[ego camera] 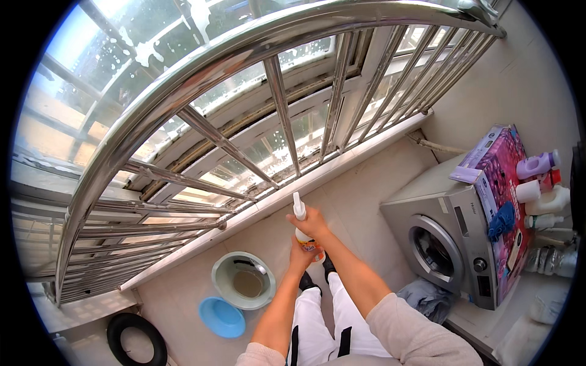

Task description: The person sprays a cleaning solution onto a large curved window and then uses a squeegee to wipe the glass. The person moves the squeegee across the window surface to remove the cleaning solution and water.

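A spray bottle (306, 239) with a white trigger head and a printed label is held upright between my hands, in front of my legs. My right hand (312, 222) is wrapped around its neck, just under the trigger head. Lower down, my left hand (301, 254) grips the body of the bottle. Beyond the bottle stands a metal railing (283, 110). Behind the bars are window panes (151, 55) with white foamy splashes on the glass.
A grey-green basin (219, 279) holding murky water and a blue basin (222, 317) stand on the floor at left, near a black rubber ring (113, 341). At right is a Haier washing machine (458, 201) with a box (503, 155) and several bottles on top.
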The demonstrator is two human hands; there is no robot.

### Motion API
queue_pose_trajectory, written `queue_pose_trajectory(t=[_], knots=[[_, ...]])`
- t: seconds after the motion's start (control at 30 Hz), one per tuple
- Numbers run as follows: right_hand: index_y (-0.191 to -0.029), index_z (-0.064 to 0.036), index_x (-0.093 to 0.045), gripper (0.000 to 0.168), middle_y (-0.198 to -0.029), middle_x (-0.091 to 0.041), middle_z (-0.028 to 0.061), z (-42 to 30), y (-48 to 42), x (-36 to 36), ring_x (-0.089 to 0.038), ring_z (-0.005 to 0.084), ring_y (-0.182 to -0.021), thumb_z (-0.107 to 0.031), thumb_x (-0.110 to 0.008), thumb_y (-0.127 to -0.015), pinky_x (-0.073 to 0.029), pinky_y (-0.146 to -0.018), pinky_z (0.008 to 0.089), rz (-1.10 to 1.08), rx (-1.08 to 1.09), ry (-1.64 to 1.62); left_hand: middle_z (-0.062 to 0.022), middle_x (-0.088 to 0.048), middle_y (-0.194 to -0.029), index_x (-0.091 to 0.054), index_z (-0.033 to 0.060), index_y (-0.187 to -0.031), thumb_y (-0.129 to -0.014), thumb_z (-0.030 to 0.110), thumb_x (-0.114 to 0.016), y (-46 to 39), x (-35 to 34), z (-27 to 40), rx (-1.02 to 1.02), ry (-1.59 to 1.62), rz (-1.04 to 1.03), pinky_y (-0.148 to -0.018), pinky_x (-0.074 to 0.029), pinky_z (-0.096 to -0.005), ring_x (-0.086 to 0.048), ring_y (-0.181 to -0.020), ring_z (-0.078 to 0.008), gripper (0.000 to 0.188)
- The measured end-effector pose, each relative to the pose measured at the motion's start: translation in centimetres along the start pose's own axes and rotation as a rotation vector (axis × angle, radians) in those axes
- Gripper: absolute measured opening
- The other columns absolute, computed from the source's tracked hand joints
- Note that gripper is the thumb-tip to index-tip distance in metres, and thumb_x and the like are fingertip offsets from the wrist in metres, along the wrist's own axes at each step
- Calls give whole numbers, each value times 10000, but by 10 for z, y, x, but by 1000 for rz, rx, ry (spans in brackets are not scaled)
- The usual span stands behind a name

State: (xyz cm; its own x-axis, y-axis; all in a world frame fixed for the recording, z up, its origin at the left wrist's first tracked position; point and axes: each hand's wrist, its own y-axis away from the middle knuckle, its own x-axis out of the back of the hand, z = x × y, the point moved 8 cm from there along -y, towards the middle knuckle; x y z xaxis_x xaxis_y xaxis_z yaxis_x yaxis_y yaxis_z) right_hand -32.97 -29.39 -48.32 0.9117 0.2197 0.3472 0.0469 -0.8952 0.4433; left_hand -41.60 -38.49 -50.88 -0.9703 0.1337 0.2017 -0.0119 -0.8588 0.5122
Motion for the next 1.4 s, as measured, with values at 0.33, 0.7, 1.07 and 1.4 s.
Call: queue_pose_trajectory(t=[0.33,0.7,1.07,1.4], knots=[[-1390,35,-153,1121,-1323,-381,248,-10,158,80,-391,324,-1238,-421,-797,-594,-312,-1026,370,-54,61,-281,-142,-567,-1036,-391,16,-1113,-635,188,-785,74,-46,14,-63,-4,-269,-770,-478,-343,-590,-926,-261,643],[-1240,-80,-420,782,-1157,-529,137,10,343,248,-505,273,-1109,-331,-801,-605,-399,-938,373,636,50,-121,-175,-497,-1125,-366,19,-1188,-635,86,-745,197,-198,173,-610,-148,-557,-808,-454,-374,-546,-980,-291,674],[-1193,-69,-445,696,-1048,-590,97,67,470,499,-590,211,-943,-266,-807,-632,-467,-821,334,1198,208,-258,-224,-258,-1392,-180,-17,-1383,-678,164,-737,289,-425,319,-924,-210,-923,-1044,-265,-399,-276,-1288,-357,916],[-1157,-57,-439,690,-1043,-577,150,176,447,704,-585,272,-935,-189,-811,-590,-464,-809,367,1435,123,-113,-215,-306,-1361,-108,-13,-1407,-723,155,-685,286,-612,346,-942,-339,-988,-986,-352,-350,-361,-1234,-319,910]])
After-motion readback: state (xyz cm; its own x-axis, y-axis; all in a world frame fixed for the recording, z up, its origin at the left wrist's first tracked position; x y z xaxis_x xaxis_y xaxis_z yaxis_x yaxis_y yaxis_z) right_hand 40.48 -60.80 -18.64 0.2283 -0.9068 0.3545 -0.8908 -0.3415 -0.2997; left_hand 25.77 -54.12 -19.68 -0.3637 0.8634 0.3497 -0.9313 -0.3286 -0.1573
